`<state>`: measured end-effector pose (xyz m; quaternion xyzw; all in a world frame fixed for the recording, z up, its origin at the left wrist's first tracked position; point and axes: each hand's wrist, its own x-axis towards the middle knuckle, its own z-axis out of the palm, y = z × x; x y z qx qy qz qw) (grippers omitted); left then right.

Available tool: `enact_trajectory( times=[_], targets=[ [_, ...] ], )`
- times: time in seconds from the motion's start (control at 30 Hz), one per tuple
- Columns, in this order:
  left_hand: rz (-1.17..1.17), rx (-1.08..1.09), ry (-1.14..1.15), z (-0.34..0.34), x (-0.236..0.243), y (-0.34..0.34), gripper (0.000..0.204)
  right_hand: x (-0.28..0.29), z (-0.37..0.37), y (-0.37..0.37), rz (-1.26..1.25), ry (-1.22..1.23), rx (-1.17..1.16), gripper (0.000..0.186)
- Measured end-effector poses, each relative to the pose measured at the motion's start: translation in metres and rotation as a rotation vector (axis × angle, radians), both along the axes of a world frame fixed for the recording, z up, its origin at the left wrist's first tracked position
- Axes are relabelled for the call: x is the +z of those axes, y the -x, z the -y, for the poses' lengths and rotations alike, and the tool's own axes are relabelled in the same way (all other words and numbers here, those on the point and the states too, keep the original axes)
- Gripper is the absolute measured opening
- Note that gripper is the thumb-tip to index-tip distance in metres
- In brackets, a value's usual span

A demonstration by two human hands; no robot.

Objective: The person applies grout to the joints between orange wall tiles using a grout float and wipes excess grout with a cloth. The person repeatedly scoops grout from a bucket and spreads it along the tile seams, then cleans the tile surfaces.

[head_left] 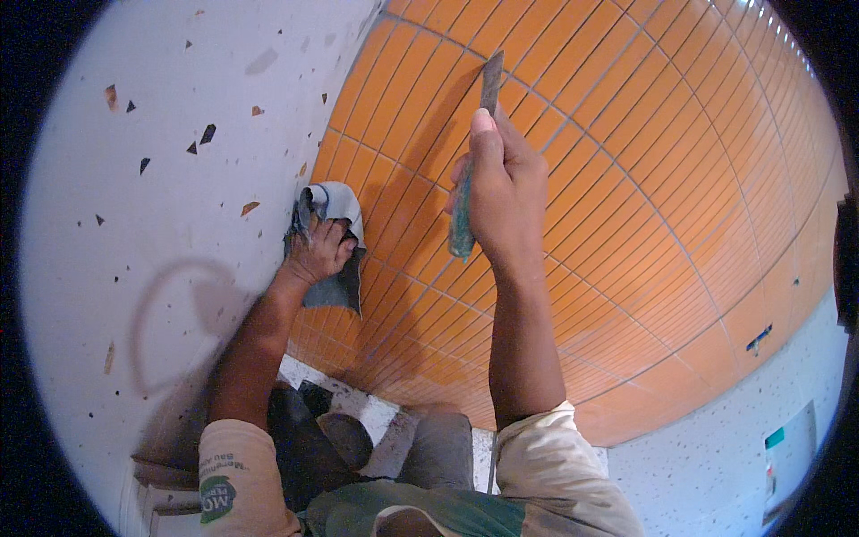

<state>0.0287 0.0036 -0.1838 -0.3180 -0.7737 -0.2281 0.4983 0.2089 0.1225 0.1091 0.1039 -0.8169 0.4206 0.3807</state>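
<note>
Orange wall tiles point(420, 116) with grey grout lines fill the middle of the view. My right hand point(508, 192) is closed round the green, worn handle of a scraper point(491, 82). Its narrow metal blade points up, and the tip lies over a grout line; whether it touches the wall I cannot tell. Lower and to the left, my left hand point(320, 252) grips a grey-blue cloth point(335, 291) at the corner where the tiles meet the speckled wall. Part of the cloth folds up over the fingers and part hangs below them.
A white wall point(179, 80) with dark and brown chips rises on the left. Below are my bent legs point(438, 447) and a speckled floor point(389, 456). At the right, a small wall opening with wires point(759, 338) sits near the tiles' edge.
</note>
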Motion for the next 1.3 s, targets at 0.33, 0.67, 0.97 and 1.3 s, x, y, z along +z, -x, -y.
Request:
enact_trajectory(
  times=[0.33,0.67,0.97,1.3],
  targets=[
    [0.027,-0.055,-0.008,0.001,0.005,0.003,0.039,0.001,-0.006,-0.030,0.233,-0.036,0.009,0.043],
    [-0.089,-0.037,-0.035,-0.001,0.015,-0.005,0.038,0.015,-0.001,0.009,0.068,-0.077,0.060,0.041],
    [-0.116,-0.023,-0.041,0.009,0.011,-0.003,0.034,0.008,0.017,-0.009,0.273,-0.060,0.112,0.044],
    [-0.155,0.009,-0.043,0.003,0.013,-0.004,0.038,0.016,0.021,0.022,0.073,-0.058,0.085,0.041]
  ],
)
